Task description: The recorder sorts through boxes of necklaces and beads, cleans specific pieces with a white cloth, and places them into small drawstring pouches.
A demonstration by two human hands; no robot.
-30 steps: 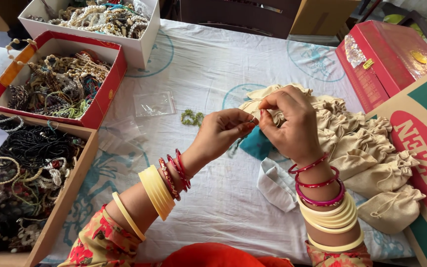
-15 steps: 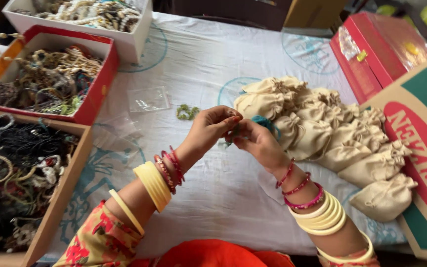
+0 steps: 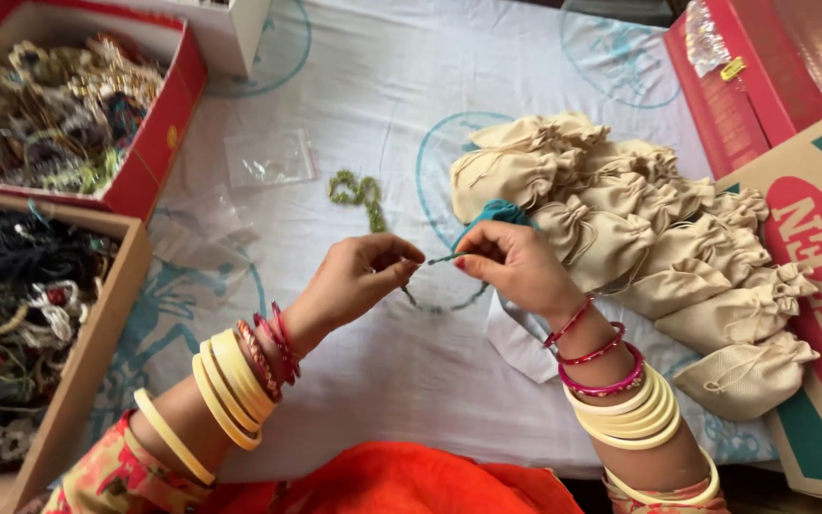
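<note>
My right hand point(image 3: 516, 266) holds a small teal cloth pouch point(image 3: 495, 213), pinching its drawstring at the fingertips. My left hand point(image 3: 359, 276) pinches the other end of that thin string point(image 3: 440, 257), a short way left of the right hand. Both wrists carry cream and red bangles. Right beside the right hand lies a heap of beige drawstring pouches point(image 3: 639, 247). A small green bead piece point(image 3: 359, 195) rests on the white cloth point(image 3: 363, 86) just beyond the left hand.
A red box of mixed jewellery point(image 3: 168, 133) sits at far left, a cardboard box of dark beads and bangles point(image 3: 97, 333) below it. Clear plastic sleeves point(image 3: 268, 157) lie near them. Red and green printed cartons point(image 3: 811, 228) line the right side.
Both hands have dropped lower and nearer to me. The pinching fingers have drawn apart, showing the string between them. The camera has moved closer.
</note>
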